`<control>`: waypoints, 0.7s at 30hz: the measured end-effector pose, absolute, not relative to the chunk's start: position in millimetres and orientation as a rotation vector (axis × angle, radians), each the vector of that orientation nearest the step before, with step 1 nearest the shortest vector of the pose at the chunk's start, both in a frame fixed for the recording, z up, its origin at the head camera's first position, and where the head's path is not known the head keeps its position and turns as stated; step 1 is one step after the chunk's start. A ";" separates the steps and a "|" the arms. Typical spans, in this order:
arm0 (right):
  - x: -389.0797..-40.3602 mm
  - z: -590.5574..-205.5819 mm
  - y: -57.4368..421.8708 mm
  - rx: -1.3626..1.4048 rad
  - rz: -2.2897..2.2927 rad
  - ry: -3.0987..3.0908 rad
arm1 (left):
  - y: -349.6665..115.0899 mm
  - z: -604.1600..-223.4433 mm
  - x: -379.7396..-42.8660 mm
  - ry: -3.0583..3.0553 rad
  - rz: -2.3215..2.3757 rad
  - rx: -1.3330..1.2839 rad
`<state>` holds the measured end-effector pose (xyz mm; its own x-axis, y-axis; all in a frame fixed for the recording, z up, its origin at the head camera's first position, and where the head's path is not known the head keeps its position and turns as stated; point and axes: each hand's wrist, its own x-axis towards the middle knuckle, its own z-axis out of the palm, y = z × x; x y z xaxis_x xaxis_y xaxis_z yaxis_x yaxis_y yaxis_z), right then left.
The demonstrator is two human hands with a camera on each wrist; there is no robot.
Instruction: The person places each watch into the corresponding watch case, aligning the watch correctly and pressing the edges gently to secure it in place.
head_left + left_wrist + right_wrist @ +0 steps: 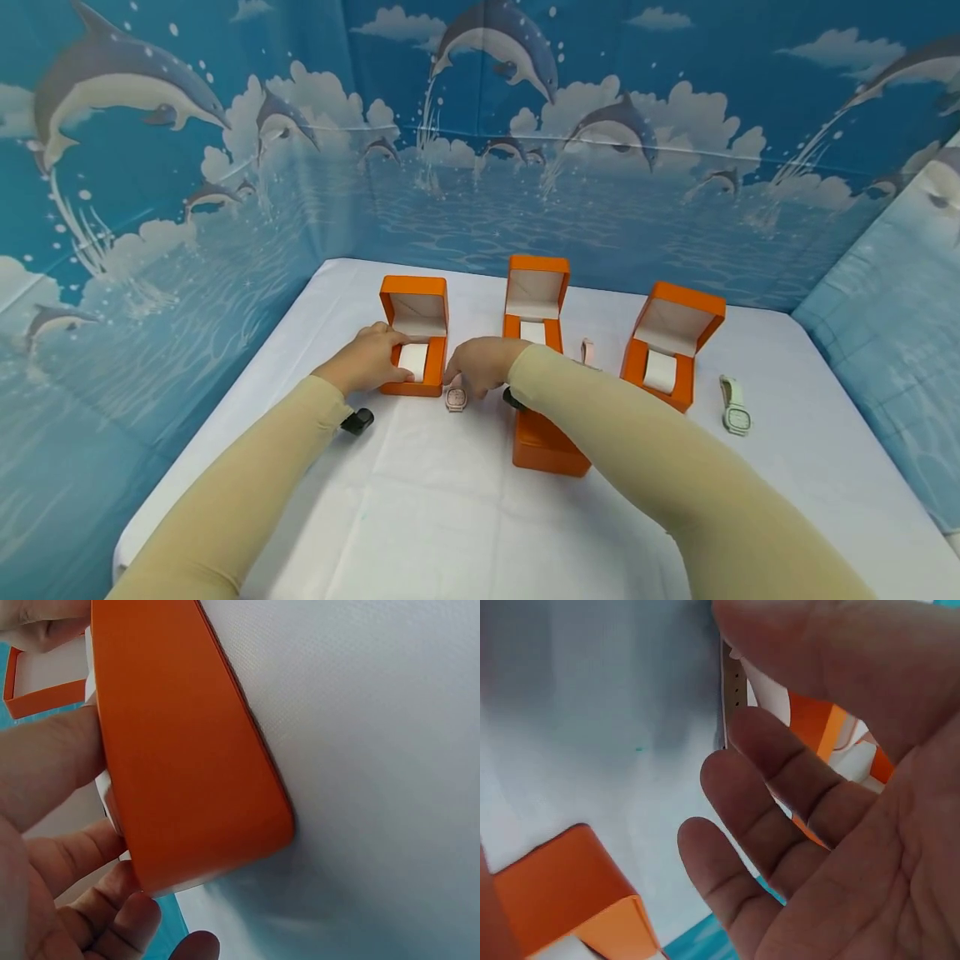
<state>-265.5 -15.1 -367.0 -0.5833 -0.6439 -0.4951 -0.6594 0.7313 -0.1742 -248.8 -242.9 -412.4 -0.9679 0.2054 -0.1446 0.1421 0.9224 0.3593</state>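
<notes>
My left hand [372, 358] grips the left open orange watch box [431, 388], thumb over its front and fingers at its left side, on either side of the white cushion [412, 362]. Up close in the left wrist view, the thumb [60, 754] bends over the top edge of the box's front wall. My right hand [480, 364] reaches down just right of that box and pinches the strap of a pink watch [455, 398]. In the right wrist view the strap [736, 686] shows its holes beside the thumb tip; the index finger is hidden there.
Two more open orange boxes with white cushions stand in the middle [537, 260] and at the right [658, 398]. A further orange box part [551, 446] lies below the right forearm. Another pink watch [587, 352] and a pale green watch [735, 408] lie on the white-covered table [420, 500].
</notes>
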 end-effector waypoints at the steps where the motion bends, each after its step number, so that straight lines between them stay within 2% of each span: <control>1: -265.7 -368.0 -15.8 -1.008 0.057 2.384 | -242.8 -412.7 -248.6 2.905 0.519 0.259; 10: -266.0 -379.0 -27.1 -1.167 0.289 2.340 | -242.7 -413.9 -246.4 2.905 0.521 0.231; 21: -270.2 -382.2 -28.3 -1.152 0.241 2.400 | -242.0 -413.6 -250.7 2.909 0.492 0.233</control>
<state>-270.2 -28.3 -382.2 -0.5405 -0.6918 -0.4789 -0.7731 0.6329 -0.0418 -250.7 -242.0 -413.6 -0.9711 0.1835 -0.1525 0.1232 0.9330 0.3382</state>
